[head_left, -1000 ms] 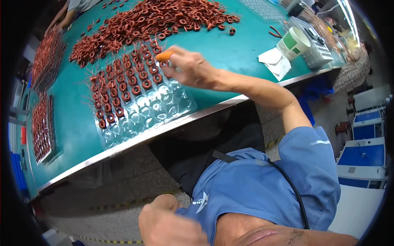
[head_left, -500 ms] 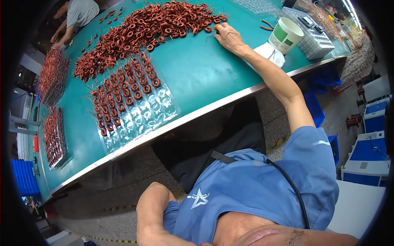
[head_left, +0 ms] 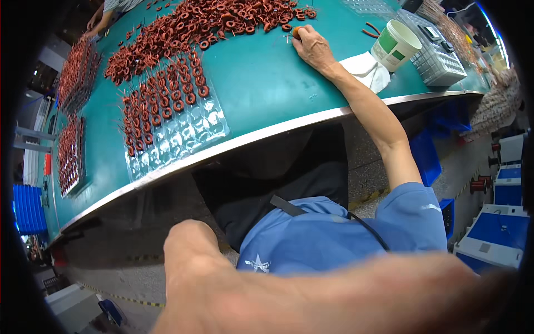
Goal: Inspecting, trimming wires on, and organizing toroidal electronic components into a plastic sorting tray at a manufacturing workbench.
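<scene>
Tray (head_left: 192,132) left of frame part-filled: coils (head_left: 191,99) above, lower rows vacant; loose pile (head_left: 222,21) pending up top. Right hand (head_left: 316,51) bunched, grip unclear; left arm (head_left: 192,250) blurred, hand state can't tell.

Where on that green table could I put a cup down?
The widest bare patch of green table lies between the clear tray and the white cloth, bordered by the red coil pile and the right hand. A narrower strip separates that tray from the filled trays at left. It's crowded across the pile and around the bucket.

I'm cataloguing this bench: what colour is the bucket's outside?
The bucket is whitish with green patches; head view.
</scene>
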{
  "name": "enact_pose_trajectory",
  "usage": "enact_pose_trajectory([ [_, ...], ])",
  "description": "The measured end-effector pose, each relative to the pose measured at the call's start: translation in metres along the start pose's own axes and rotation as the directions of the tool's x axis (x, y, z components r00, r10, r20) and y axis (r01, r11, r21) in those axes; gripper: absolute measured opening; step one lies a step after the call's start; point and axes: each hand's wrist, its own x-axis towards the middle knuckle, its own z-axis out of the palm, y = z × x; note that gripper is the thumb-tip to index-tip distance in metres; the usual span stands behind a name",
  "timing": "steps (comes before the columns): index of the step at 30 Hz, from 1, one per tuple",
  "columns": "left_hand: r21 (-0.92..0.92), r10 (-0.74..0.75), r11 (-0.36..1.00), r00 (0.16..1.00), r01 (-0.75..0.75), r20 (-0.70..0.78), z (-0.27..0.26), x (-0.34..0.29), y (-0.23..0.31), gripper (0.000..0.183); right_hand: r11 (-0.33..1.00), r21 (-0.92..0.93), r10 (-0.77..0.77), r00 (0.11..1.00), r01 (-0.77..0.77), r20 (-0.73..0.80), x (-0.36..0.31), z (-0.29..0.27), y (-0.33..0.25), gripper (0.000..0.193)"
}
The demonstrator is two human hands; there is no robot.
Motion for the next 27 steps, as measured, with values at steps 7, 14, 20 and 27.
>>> enact_pose_trajectory([
  [7,0.009,0.240,0.971,0.966,-0.241,-0.099,0.016,0.033,-0.015,0.044,0.989,0.146,0.025,0.999,-0.021,-0.026,0.008,0.006,-0.029,0.013],
  [14,0.045,0.342,0.938,0.899,-0.343,-0.274,0.028,0.042,-0.026,0.039,0.988,0.138,0.068,0.997,-0.065,-0.020,0.001,-0.005,-0.010,0.013],
  [20,0.034,0.361,0.921,0.815,-0.389,-0.454,0.052,0.034,-0.049,0.034,0.990,0.141,0.035,0.999,-0.029,-0.041,0.007,0.011,-0.012,0.016],
  [27,0.160,0.543,0.825,0.684,-0.541,-0.487,0.031,0.029,-0.025,0.029,0.997,0.054,0.047,0.998,-0.049,0.047,0.001,-0.002,-0.017,0.024],
])
